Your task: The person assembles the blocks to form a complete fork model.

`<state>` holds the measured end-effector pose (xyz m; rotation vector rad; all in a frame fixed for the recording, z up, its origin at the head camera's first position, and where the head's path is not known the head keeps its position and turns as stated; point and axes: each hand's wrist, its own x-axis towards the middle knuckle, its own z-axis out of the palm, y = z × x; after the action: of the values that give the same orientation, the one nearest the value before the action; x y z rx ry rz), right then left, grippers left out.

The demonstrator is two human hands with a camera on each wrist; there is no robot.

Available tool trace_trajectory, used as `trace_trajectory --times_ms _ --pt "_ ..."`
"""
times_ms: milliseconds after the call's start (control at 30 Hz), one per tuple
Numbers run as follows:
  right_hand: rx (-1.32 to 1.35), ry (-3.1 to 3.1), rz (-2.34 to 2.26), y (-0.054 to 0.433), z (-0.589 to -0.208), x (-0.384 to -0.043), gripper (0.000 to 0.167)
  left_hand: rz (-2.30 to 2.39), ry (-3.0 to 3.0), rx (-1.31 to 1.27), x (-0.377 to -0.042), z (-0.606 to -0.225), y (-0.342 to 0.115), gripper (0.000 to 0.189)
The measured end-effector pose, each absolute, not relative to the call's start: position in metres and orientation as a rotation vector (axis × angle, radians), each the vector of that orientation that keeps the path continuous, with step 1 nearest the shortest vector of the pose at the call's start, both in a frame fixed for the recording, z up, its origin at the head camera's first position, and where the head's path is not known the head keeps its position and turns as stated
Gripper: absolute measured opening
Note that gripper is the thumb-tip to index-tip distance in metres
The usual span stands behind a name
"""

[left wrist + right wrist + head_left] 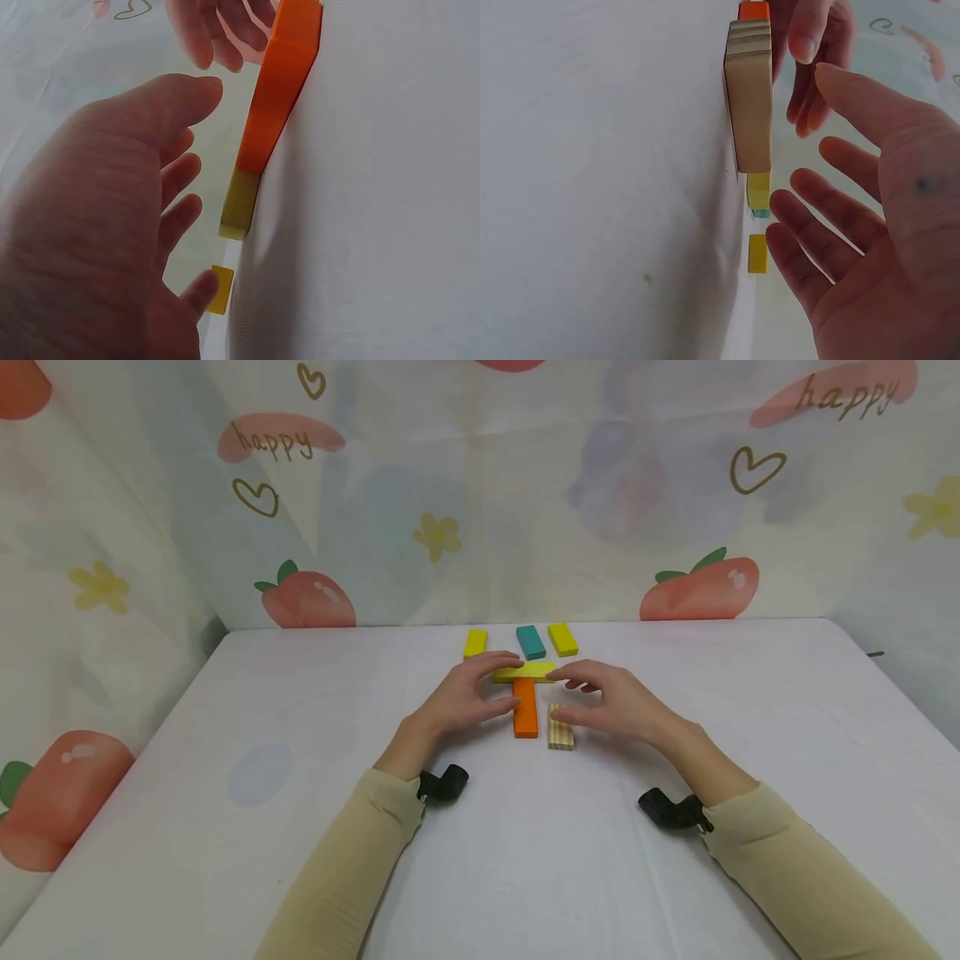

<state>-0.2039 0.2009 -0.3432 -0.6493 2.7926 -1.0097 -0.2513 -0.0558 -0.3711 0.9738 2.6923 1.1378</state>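
Observation:
An orange block lies lengthwise, its far end against a yellow-green block set crosswise, forming a T. To its right is a striped bare-wood block. My left hand is over the left side of the T, fingers loosely bent and holding nothing. On the other side, my right hand hovers by the striped block and the crosswise block's right end. Both wrist views show the fingers of the left hand and right hand apart, with no block between them.
Behind the T, near the table's back edge, lie a yellow block, a teal block and another yellow block. A white cloth covers the table. A printed curtain hangs behind it.

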Motion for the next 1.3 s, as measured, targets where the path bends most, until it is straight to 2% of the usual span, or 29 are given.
trace_trajectory --times_ms 1300 --pt "-0.76 2.737 -0.868 0.203 -0.349 -0.191 0.048 1.078 2.639 1.03 -0.254 -0.374 -0.051 0.037"
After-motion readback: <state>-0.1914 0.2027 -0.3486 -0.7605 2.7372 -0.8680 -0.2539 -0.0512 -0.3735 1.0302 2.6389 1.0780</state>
